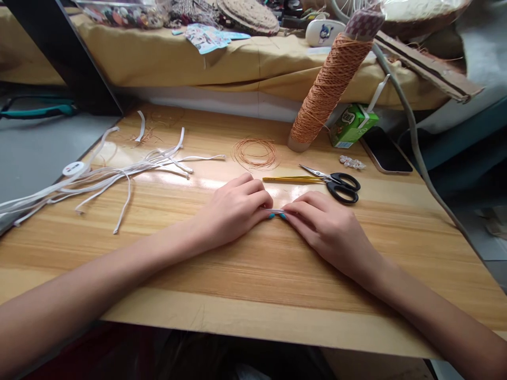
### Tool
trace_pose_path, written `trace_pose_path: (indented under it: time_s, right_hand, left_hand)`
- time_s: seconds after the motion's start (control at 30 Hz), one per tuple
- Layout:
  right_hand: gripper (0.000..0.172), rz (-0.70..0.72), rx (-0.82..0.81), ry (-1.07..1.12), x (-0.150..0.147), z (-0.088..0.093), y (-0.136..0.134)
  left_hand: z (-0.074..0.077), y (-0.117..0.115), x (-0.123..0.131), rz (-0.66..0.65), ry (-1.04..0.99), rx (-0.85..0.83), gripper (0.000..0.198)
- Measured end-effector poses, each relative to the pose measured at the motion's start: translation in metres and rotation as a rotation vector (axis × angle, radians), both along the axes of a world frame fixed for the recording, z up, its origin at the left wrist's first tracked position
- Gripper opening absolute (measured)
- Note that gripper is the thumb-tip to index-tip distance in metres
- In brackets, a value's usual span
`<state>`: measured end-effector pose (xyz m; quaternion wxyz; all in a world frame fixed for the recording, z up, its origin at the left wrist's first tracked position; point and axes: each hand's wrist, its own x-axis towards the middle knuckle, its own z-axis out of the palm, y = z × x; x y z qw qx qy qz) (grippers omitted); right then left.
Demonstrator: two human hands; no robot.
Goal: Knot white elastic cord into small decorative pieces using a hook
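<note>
Both of my hands rest on the wooden table point(253, 274), fingers curled and tips meeting in the middle. My left hand point(233, 208) and my right hand point(325, 224) pinch a small thin pale strip point(276, 211) between them, most of it hidden under the fingers. Just beyond the hands lie a loose coil of copper-coloured cord point(254, 153), a yellow stick-like tool point(291, 179) and black-handled scissors point(336, 183).
A tall spool of orange cord point(328, 87) leans at the back. Beside it are a green juice carton point(351, 124), a dark phone point(385, 150) and small white beads point(352, 162). Several white strips point(119, 171) sprawl at the left. A cluttered cloth-covered shelf point(237, 55) runs behind.
</note>
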<state>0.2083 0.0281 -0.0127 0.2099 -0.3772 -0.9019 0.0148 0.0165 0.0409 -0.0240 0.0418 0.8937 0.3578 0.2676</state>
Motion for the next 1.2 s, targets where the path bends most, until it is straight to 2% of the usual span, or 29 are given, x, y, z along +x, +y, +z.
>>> trace_pose_path:
  time_s: [0.1,0.37,0.53,0.67,0.8,0.93,1.1,1.2]
  right_hand:
    - [0.02,-0.005,-0.012,-0.013,0.0,0.001,0.0]
    - [0.027,0.024,-0.015,-0.122,-0.001,0.008,0.0]
    - [0.029,0.051,-0.036,-0.071,0.0,0.005,0.0]
    - [0.025,0.063,-0.058,-0.01,0.002,0.001,0.003]
    - [0.021,0.088,-0.11,0.09,0.003,-0.002,0.005]
    - [0.021,0.085,-0.138,0.122,0.002,-0.003,0.005]
    - [0.026,0.135,0.014,0.01,0.003,-0.003,0.007]
    - [0.027,0.178,0.07,-0.049,0.004,-0.003,0.009]
  left_hand:
    - [-0.001,0.001,0.0,-0.01,-0.029,-0.04,0.016]
    - [0.003,0.0,-0.001,-0.035,0.033,0.014,0.023]
    - [0.008,0.002,-0.004,-0.095,0.017,-0.142,0.019]
    - [0.007,0.001,-0.005,-0.071,-0.046,-0.205,0.011]
    - [0.003,0.0,-0.004,-0.052,-0.058,-0.142,0.012]
    - [0.006,-0.001,-0.003,-0.038,0.053,-0.052,0.017]
    - [0.014,-0.007,-0.005,-0.072,0.316,0.093,0.016]
    - [0.014,-0.01,-0.005,-0.059,0.377,0.133,0.014]
